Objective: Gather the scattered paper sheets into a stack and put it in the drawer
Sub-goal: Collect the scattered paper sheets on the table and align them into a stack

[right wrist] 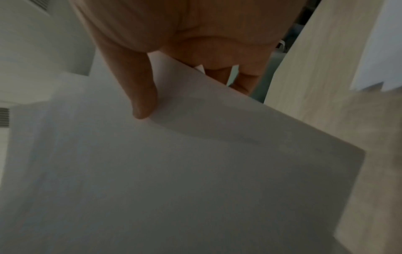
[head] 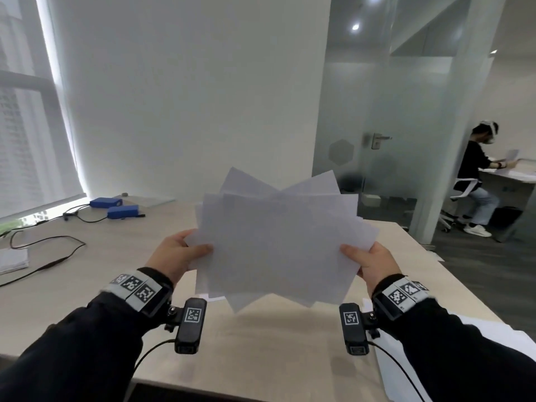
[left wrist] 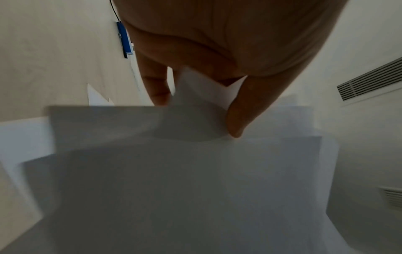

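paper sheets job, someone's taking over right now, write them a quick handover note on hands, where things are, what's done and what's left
Left hand: pinches the left edge of the paper sheets, thumb on top.
Right hand: pinches the right edge the same way.
Sheets: held up above the desk, fanned out with corners askew.
More white sheets lie at the desk's near right edge.
Done: most sheets are picked up.
Left: square the bundle, add the remaining sheets, put it in the drawer, which is not in view.
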{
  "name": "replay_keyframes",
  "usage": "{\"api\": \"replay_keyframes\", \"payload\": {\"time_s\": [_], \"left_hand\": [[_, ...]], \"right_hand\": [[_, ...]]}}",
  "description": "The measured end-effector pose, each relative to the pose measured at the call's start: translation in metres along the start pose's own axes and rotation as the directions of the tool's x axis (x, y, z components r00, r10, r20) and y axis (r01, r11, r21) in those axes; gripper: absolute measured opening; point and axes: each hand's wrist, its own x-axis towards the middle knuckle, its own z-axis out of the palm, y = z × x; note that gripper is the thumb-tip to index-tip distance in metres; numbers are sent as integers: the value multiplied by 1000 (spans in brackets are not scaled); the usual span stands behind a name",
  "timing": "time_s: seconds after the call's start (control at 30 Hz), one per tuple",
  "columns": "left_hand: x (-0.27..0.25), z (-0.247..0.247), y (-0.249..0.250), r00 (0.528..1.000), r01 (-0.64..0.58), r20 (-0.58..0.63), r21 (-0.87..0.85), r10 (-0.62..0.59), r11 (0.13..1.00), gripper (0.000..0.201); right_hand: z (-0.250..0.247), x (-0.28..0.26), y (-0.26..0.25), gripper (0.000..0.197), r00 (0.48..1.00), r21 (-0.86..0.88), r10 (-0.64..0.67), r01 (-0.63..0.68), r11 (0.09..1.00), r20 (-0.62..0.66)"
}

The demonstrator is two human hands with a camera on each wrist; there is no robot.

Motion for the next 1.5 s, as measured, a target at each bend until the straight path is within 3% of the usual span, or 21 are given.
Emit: {"api": "replay_keyframes", "payload": {"time_s": [0.17,0.23,0.33,0.43,0.53,0.7,0.87,1.03,1.23,1.33,1.43,1.5], "left_hand": [[-1,4,-21,999,46,19,98,-48,994,37],[-1,8,-23,1000,21,11,110,-22,994,43],[-1,13,-13,998,-57,-7,91,58,994,35],[4,12,-5,991,-122,50,-9,122,993,60],[4,11,-14,996,-54,77,-5,54,999,78],[-6,18,-36,997,26,67,116,-34,993,71],[-6,25,-29,999,-11,54,25,9,1000,68],[-14,23,-49,1000,28,12,47,-29,998,63],[-20,26,-44,994,-3,-107,77,12,997,26],[-20,24,-38,991,-50,-120,79,59,996,30],[-24,20,-47,992,-23,-117,99,35,995,32],[-27,18,-54,992,2,-124,120,13,993,23]], "right_hand": [[-7,-4,16,29,996,-173,-8,23,985,88],[-9,-5,22,27,997,-212,-19,36,977,79],[-9,-5,18,21,998,-187,-27,36,982,50],[-8,-8,7,29,997,-108,-46,53,993,63],[-6,-13,6,37,997,-74,-29,35,997,76],[-7,-21,20,41,995,-93,-12,20,995,96],[-3,-17,19,47,997,-5,1,-1,1000,80],[-4,-17,32,76,995,33,35,-39,999,98],[2,-12,29,35,998,53,24,-27,998,56],[7,-12,17,38,999,106,-1,-5,994,54],[8,-18,24,53,997,86,40,-46,995,73],[7,-24,32,49,993,37,78,-82,996,90]]}}
